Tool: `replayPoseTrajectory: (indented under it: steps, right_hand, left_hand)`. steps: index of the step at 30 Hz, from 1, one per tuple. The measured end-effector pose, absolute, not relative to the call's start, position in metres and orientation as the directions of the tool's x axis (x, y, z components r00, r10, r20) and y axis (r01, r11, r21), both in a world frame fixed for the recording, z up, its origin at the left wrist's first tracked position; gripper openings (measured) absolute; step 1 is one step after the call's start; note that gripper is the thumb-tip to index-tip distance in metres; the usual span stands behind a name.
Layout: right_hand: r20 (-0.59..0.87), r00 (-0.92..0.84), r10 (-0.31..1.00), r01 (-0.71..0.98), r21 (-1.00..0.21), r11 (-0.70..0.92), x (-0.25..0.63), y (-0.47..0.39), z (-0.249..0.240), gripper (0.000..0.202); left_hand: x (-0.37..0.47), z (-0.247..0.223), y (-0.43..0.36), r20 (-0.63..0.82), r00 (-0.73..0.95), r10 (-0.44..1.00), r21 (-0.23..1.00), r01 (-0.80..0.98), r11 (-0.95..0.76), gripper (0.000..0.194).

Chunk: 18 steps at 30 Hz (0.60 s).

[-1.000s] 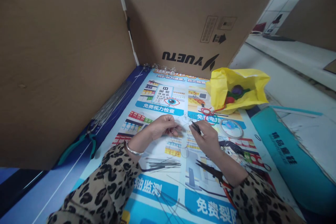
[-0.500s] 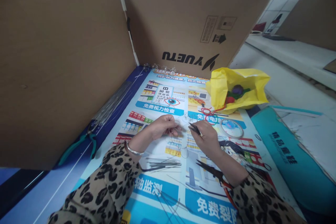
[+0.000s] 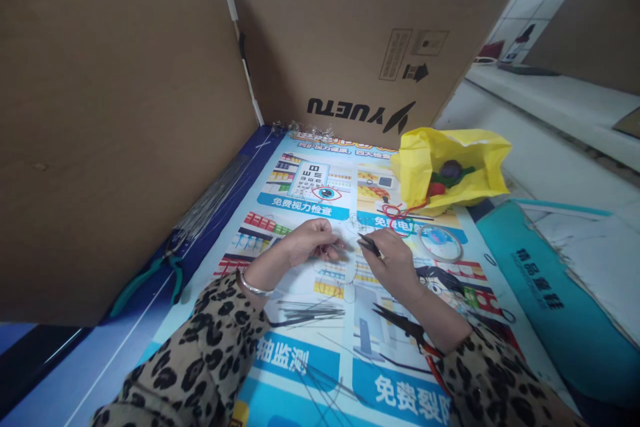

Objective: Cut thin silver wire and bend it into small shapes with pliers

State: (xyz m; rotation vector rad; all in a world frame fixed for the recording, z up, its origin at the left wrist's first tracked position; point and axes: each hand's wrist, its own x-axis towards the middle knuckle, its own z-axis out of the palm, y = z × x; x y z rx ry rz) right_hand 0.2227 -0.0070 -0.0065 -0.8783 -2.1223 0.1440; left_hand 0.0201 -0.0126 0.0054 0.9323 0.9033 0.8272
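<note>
My left hand (image 3: 314, 240) is closed, its thumb and fingers pinching a thin wire (image 3: 338, 237) whose loops are faint against the poster. In my right hand (image 3: 393, 260) is a small black pointed tool (image 3: 369, 244), tweezers by its shape, with its tips facing the wire, a short gap away. Below the hands lie a bundle of straight wires (image 3: 313, 313) and several loose wires (image 3: 320, 383). Scissors (image 3: 400, 321) with black blades and red handles lie under my right forearm, partly hidden by it.
Green-handled pliers (image 3: 150, 277) and a long wire bundle (image 3: 213, 197) lie at left by a cardboard wall (image 3: 125, 113). A yellow bag (image 3: 417, 170) with yarn balls (image 3: 451, 169), a clear tape roll (image 3: 440, 243) and a teal box (image 3: 550, 293) are at right.
The view has shifted very slightly. Both hands keep nearly the same place and grip, with no other visible movement.
</note>
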Motion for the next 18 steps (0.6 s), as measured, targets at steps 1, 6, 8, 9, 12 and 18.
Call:
replayPoseTrajectory:
  steps: [1,6,8,9,12,18]
  right_hand:
    - [0.644,-0.415,0.642,0.536,-0.397,0.745,0.2227,-0.007,-0.0064,0.004]
    - [0.602,-0.373,0.706,0.524,-0.492,0.696,0.2217,-0.0074,-0.0064,0.006]
    - [0.587,-0.364,0.723,0.517,-0.519,0.681,0.2211,-0.0078,-0.0064,0.009]
    - [0.584,-0.357,0.73,0.512,-0.531,0.675,0.2208,-0.0079,-0.0063,0.01]
    - [0.575,-0.332,0.748,0.497,-0.567,0.657,0.2202,-0.0082,-0.0061,0.011]
    - [0.53,-0.304,0.791,0.516,-0.607,0.605,0.2196,-0.0082,-0.0067,0.016]
  left_hand:
    - [0.0203,0.0055,-0.0125,-0.27,0.377,0.886,0.914,-0.188,0.359,0.03]
    - [0.0222,0.0044,-0.0131,-0.237,0.398,0.886,0.925,-0.188,0.332,0.03]
    - [0.0235,0.0042,-0.0137,-0.229,0.42,0.878,0.925,-0.187,0.331,0.028]
    - [0.0242,0.0045,-0.0141,-0.231,0.426,0.875,0.925,-0.183,0.334,0.027]
    - [0.0262,0.0068,-0.0154,-0.242,0.432,0.869,0.916,-0.193,0.351,0.025]
    - [0.0269,0.0091,-0.0174,-0.251,0.496,0.831,0.887,-0.226,0.402,0.023]
